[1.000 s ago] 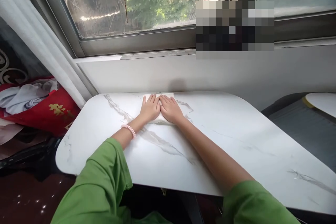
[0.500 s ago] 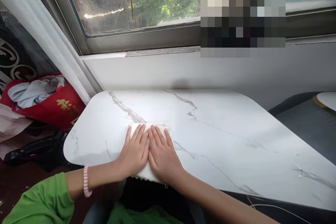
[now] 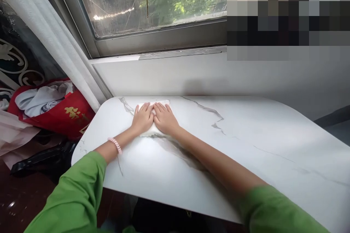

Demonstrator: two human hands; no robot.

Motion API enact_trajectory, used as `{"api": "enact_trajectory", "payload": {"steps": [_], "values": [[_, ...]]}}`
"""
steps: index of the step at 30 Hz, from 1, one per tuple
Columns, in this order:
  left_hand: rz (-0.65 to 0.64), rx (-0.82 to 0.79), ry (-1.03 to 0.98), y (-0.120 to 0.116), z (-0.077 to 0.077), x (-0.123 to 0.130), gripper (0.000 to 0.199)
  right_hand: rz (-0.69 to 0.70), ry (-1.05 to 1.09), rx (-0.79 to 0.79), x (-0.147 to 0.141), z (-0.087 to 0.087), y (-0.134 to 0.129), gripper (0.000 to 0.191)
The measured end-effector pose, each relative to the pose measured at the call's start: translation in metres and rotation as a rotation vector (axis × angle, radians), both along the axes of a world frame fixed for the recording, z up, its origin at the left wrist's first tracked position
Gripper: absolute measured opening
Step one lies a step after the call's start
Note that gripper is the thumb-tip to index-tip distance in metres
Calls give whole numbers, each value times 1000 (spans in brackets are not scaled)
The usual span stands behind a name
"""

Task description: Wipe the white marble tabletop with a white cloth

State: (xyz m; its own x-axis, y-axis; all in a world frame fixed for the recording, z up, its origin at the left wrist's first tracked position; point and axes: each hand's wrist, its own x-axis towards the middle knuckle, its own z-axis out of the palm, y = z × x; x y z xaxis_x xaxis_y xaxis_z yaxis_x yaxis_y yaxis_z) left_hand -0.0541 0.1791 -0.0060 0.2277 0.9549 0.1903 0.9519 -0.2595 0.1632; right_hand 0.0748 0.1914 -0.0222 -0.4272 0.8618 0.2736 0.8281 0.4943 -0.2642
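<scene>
My left hand (image 3: pixel 143 119) lies flat with its fingers stretched forward on a folded white cloth (image 3: pixel 154 130). Beside it my right hand (image 3: pixel 165 120) presses flat on the same cloth, and the thumbs meet in the middle. Most of the cloth is hidden under both palms; strips of it show beyond the fingertips and below the wrists. It rests near the far edge of a white table top (image 3: pixel 262 127) with grey marble veins. Around my left wrist is a pink coiled band (image 3: pixel 115 145).
A wall and a metal-framed window (image 3: pixel 164 38) rise behind the table's far edge. To the left hang a white curtain (image 3: pixel 51 32) and, below it, a red bag (image 3: pixel 62 113) stuffed with pale clothes. A black object (image 3: pixel 41 162) stands by the table's left end. The upper right is pixelated.
Both hands have slid the cloth forward, from the table's near edge to close to its far edge. My arms are stretched further out, and the view has shifted slightly.
</scene>
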Motion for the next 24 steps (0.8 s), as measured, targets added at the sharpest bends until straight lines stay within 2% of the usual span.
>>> {"api": "enact_trajectory", "payload": {"steps": [3,6,9,13,16,18,21,24], "values": [[6,7,-30,46,1,-6,41,-42,11,-9,-9,1,43,54],[-5,20,-45,75,1,-6,39,-76,24,0,-11,1,69,52],[-13,32,-36,87,0,-6,39,-87,30,7,-10,1,80,51],[-11,43,-11,85,-2,-4,39,-86,23,12,-8,1,79,51],[18,55,4,68,-3,0,40,-78,3,-9,-5,3,63,53],[21,62,12,47,-4,3,40,-78,-2,-23,-2,3,42,53],[-21,64,19,-2,-5,5,40,-79,3,-8,3,1,-8,53],[-67,71,28,-67,-4,2,42,-21,-17,52,7,-2,-73,54]]}}
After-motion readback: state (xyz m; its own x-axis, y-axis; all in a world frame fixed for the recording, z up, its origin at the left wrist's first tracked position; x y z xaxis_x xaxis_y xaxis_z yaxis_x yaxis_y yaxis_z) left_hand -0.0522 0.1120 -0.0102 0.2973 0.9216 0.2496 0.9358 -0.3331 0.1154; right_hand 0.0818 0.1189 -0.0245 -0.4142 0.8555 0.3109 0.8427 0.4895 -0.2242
